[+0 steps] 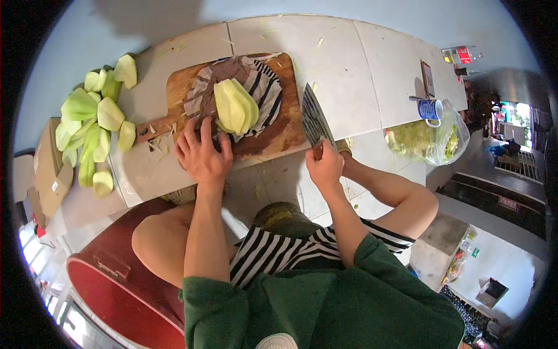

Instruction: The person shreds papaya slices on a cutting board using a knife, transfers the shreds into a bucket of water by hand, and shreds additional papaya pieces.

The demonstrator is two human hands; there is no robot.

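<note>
On a wooden cutting board (pixel 285 132) lies a striped cloth (pixel 268 96), and a pale green peeled piece of fruit or vegetable (pixel 235 107) rests on it. My left hand (pixel 203 152) is at the cloth's lower left edge, fingers spread and touching it, close to the green piece. My right hand (pixel 324 163) is wrapped round the handle of a large knife (pixel 314 115), whose blade points up and away, just right of the board. Many cut green pieces (pixel 81 106) are piled left of the board.
A cardboard box (pixel 51 168) stands at the far left, a red container (pixel 128 279) below it. Along the right of the tiled counter (pixel 337 52) are a phone (pixel 428 78), a blue mug (pixel 430 110), a bottle (pixel 462 55) and a plastic bag of peelings (pixel 427 139).
</note>
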